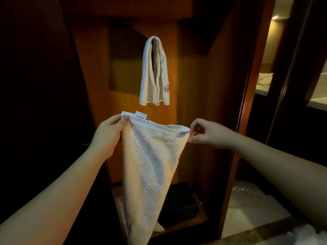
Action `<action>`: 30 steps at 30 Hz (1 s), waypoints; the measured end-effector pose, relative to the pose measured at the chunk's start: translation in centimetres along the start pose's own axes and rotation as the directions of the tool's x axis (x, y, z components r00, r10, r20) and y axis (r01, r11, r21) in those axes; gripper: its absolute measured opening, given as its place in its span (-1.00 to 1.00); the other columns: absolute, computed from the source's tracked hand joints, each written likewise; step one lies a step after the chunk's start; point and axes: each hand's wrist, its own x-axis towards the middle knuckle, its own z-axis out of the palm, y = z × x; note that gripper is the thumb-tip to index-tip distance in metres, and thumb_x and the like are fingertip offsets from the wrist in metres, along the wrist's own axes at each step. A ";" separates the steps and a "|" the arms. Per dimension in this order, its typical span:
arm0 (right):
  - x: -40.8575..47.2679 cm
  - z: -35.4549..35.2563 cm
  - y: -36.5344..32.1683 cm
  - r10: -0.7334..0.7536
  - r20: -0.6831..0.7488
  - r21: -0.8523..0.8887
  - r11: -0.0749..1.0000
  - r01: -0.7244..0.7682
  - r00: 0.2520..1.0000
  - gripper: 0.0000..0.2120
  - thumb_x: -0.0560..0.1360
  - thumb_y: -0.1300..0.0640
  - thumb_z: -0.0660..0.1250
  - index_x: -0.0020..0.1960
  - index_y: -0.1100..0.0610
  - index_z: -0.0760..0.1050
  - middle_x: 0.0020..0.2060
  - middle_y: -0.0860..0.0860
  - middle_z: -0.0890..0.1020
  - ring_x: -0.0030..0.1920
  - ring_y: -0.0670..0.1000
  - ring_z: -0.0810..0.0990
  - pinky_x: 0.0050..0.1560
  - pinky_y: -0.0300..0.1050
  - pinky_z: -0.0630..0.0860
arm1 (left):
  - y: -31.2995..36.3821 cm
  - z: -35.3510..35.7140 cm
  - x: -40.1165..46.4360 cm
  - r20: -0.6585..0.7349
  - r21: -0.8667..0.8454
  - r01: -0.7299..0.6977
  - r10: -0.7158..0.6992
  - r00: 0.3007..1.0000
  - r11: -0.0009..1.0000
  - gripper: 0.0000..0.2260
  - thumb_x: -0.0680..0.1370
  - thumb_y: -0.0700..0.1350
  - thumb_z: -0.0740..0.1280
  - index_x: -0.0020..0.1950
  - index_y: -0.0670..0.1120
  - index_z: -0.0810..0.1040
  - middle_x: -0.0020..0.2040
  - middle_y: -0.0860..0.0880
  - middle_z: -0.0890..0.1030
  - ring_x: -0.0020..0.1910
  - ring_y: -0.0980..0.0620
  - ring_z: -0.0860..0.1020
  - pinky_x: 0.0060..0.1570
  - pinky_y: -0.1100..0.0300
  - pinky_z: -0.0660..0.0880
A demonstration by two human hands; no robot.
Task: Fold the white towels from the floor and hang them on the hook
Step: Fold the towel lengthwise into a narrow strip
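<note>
A white towel [150,165] hangs in front of me, held up by its top edge. My left hand [108,133] grips the upper left corner beside a small white label. My right hand [205,133] pinches the upper right corner between thumb and fingers. The cloth narrows to a point near the floor. Above it, a folded white towel [154,73] with a red flower emblem drapes over the hook [155,38] on the wooden back panel.
The wooden wardrobe panel [194,85] stands behind the towels, with a dark box [178,202] on its floor. A wooden post [246,103] borders the right side. Crumpled white cloth or plastic [247,195] lies on the pale floor at lower right. A lit counter shows far right.
</note>
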 end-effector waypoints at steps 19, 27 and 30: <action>7.0 5.7 -1.8 -0.183 0.350 -0.289 0.912 0.291 0.919 -0.48 0.48 -0.23 0.43 0.40 -0.23 0.40 0.52 -0.16 0.18 0.49 -0.06 0.11 0.45 -0.01 0.24 | 1.6 -2.0 -1.1 0.291 0.112 -0.062 0.027 0.956 0.992 -0.80 0.54 0.10 0.32 0.01 0.13 0.73 0.08 0.06 0.71 0.08 0.11 0.67 -0.06 0.35 0.57; 5.9 6.6 1.3 0.128 0.410 -0.503 0.857 0.107 0.903 -0.38 0.52 -0.34 0.29 0.51 -0.16 0.32 0.58 -0.09 0.20 0.58 0.05 0.12 0.46 0.16 0.22 | 1.6 -3.4 -2.8 0.211 0.196 -0.026 -0.016 0.977 0.980 -0.81 0.57 0.04 0.30 -0.04 0.20 0.73 0.01 0.12 0.73 0.01 0.20 0.67 -0.08 0.32 0.53; 5.2 5.1 1.4 -0.009 0.165 -0.430 0.899 0.080 0.986 -0.56 0.56 -0.27 0.29 0.32 -0.05 0.51 0.23 -0.10 0.54 0.24 -0.04 0.48 0.00 -0.22 0.43 | 0.5 -3.6 -3.5 0.092 0.346 -0.052 0.021 0.995 0.937 -0.75 0.64 0.05 0.28 -0.08 0.40 0.66 -0.04 0.26 0.69 -0.07 0.31 0.64 -0.13 0.34 0.47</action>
